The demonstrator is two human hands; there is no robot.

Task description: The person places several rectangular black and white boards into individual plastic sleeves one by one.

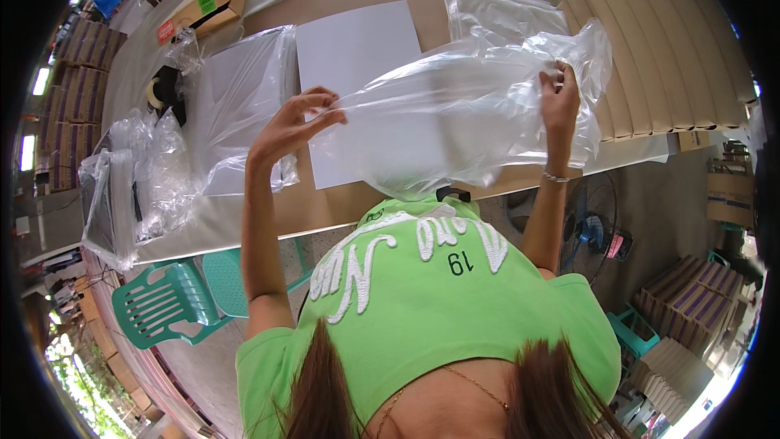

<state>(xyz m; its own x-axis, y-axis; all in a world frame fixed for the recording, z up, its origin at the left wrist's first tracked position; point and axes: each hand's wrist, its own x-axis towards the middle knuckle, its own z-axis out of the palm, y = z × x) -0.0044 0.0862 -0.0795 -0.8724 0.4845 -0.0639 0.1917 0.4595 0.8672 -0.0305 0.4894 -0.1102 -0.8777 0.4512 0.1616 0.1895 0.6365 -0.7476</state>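
- A person's left hand (294, 124) pinches one end of a clear plastic bag (455, 110), fingers closed on the film.
- The right hand (561, 97) grips the bag's other end, holding it stretched above a table (309, 207).
- A white sheet (361, 57) lies flat on the table beneath the bag.
- Folded cardboard (666, 57) is stacked at right; a green plastic chair (162, 305) stands lower left.
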